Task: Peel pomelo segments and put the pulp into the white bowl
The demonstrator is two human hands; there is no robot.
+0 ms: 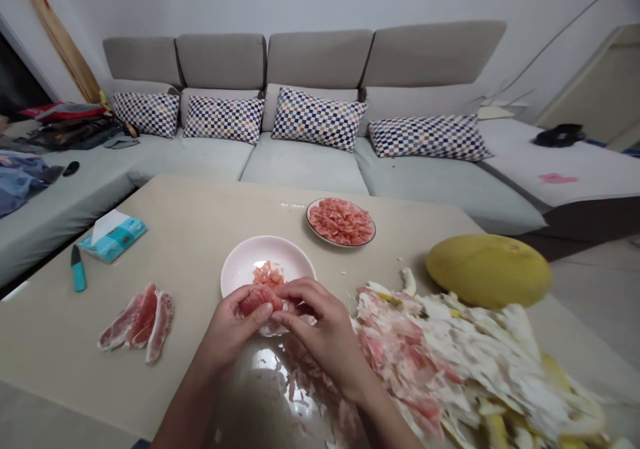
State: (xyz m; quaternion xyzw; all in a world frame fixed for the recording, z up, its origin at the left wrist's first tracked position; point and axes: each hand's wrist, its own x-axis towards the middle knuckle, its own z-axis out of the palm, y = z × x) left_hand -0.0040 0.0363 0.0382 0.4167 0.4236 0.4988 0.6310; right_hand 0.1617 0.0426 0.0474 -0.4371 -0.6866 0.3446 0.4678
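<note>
A red pomelo segment point(261, 300) is held between both hands, just over the near rim of a white bowl point(237, 262). My left hand point(231, 322) is closed round its left side, thumb on top. My right hand point(320, 316) pinches at its right end with thumb and fingers; what exactly sits in that pinch is partly hidden. Small pieces of red pulp point(269, 274) lie in the bowl. Several unpeeled segments point(140, 322) rest on the table to the left. Beyond the bowl stands a dark-rimmed plate point(310, 226) heaped with pulp.
A heap of peel and membrane point(450, 356) covers the right of the table, beside a whole yellow pomelo point(487, 270). At the left lie a teal-handled knife point(78, 272) and a tissue pack point(114, 237). Behind the table runs a sofa point(305, 162) with checked cushions.
</note>
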